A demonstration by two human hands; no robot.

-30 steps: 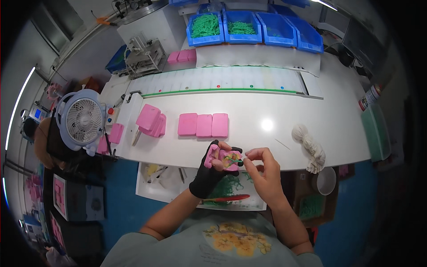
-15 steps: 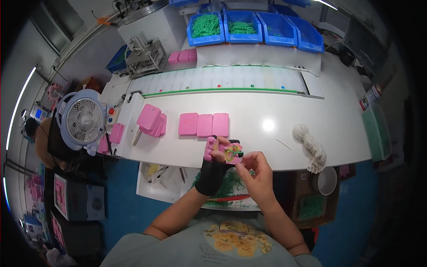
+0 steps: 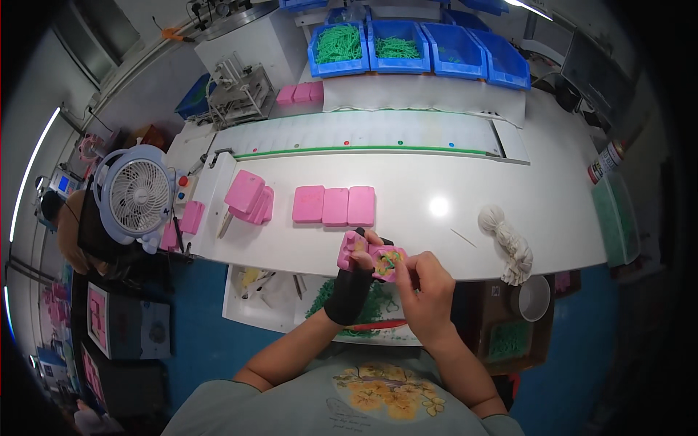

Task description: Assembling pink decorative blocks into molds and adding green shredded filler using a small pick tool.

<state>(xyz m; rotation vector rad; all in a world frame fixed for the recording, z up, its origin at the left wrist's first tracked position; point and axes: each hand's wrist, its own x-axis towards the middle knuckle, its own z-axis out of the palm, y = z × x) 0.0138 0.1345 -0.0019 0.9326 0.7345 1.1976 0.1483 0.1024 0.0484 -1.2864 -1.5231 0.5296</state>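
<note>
My left hand [image 3: 355, 280], in a black fingerless glove, holds an opened pink mold over the table's front edge. One mold half [image 3: 350, 251] stands at the left, with my thumb across the middle. In the right half [image 3: 379, 275] lies a small green and yellow molded piece [image 3: 390, 260]. My bare right hand [image 3: 427, 287] is closed in a pinch at the right side of that half, beside the piece. Its fingertips hide what they grip. Beyond my hands, several pink blocks [image 3: 323, 205] lie in a row, and more pink blocks [image 3: 247, 195] are stacked to the left.
A conveyor belt [image 3: 320, 132] crosses the table, with blue bins [image 3: 338, 67] of green pieces behind it. A white cloth bundle [image 3: 507, 243] and thin stick [image 3: 463, 237] lie at the right, a fan [image 3: 136, 196] stands left. Below is an open drawer [image 3: 240, 305] with green scraps.
My right fingers have closed in on the mold's right half, where the green piece stuck up before. Both hands have shifted slightly nearer me. The coloured dots on the belt have moved left.
</note>
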